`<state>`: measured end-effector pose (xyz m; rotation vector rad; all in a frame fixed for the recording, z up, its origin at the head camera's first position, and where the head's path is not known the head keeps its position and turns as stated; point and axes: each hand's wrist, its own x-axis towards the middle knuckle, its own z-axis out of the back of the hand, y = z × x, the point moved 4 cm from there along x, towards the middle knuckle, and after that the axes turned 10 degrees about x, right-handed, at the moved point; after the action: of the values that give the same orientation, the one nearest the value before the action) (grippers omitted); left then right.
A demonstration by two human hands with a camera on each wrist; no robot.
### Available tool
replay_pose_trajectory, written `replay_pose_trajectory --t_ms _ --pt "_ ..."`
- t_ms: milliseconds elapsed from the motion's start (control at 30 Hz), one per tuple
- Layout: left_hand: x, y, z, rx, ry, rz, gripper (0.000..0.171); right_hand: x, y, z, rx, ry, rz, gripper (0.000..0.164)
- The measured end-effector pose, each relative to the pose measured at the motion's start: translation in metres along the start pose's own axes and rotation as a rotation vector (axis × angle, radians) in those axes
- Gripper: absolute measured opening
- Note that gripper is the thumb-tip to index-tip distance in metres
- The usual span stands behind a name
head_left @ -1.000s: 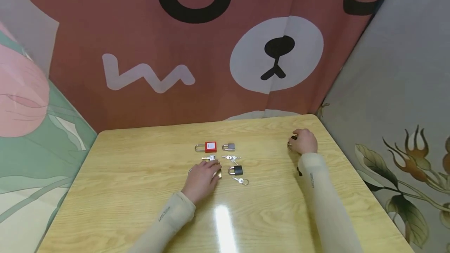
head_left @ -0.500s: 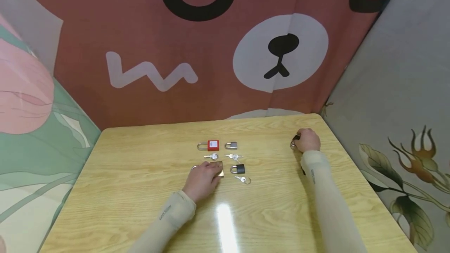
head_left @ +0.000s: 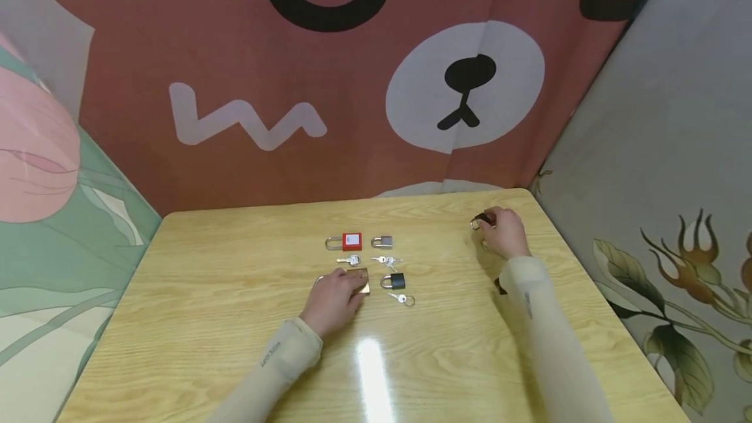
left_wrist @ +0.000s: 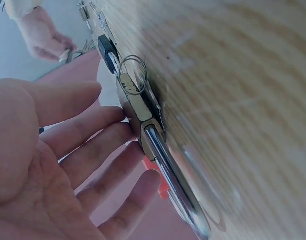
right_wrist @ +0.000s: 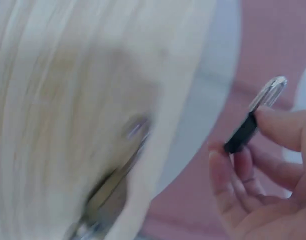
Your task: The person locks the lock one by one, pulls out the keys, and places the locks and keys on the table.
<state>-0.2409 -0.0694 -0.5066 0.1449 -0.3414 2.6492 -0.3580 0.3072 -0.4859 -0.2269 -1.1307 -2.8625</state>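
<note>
"table [head_left: 194, 292] first, then?"

"pale wood grain, rounded far corners, filling much of the lower half of the head view, with a white streak of glare [head_left: 374, 371] at the bottom centre. behind it hangs a reddish-brown cloth [head_left: 352, 175] printed with a bear's face [head_left: 411, 90]. a leafy cloth [head_left: 106, 266] covers the left edge of the frame, a grey floral cloth [head_left: 646, 149] the right."

"and the left hand [head_left: 331, 302]?"

"near the centre of the head view, fingers extended and a little spread, the tips touching a brass padlock [head_left: 360, 281] that lies with its shackle toward the left of the frame. the left wrist view shows the thumb standing apart from the other fingers."

"what sits around it?"

"a red padlock [head_left: 352, 241] and a silver padlock [head_left: 386, 242] higher in the frame, keys [head_left: 352, 260] below those, a black padlock [head_left: 397, 281] just to the right, and a ringed key [head_left: 401, 299] under that."

"the right hand [head_left: 508, 234]?"

"upper right of the head view. thumb and fingers pinch a dark padlock [right_wrist: 241, 134] by its body; in the right wrist view its shackle points to the upper right. at the lower left there, something metallic [right_wrist: 107, 202] is too blurred to name."
</note>
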Motion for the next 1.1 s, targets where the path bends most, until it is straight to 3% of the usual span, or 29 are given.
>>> replay_pose_trajectory --t_ms 300,433,533,767,933,1100 --pt "-0.001 0.001 0.003 0.014 -0.029 -0.036 0.038 -0.032 0.082 -0.018 0.139 0.05 0.292 0.033" --pt "0.001 -0.003 0.007 -0.032 -0.031 -0.044 0.039 -0.05 0.114 -0.028 0.172 0.042 0.427 0.032" --pt "0.004 -0.01 0.013 -0.146 -0.02 -0.038 0.041 -0.061 0.133 -0.037 0.18 0.044 0.516 0.032" --pt "0.011 -0.03 0.027 -0.575 -0.007 -0.048 0.039 -0.079 0.166 -0.056 0.246 0.096 0.656 0.034" --pt "0.012 -0.035 0.034 -0.719 -0.059 0.0 0.024 -0.084 0.179 -0.064 0.287 0.132 0.675 0.034" --pt "0.009 -0.034 0.035 -0.78 -0.083 0.035 0.014 -0.086 0.182 -0.066 0.284 0.117 0.666 0.036"
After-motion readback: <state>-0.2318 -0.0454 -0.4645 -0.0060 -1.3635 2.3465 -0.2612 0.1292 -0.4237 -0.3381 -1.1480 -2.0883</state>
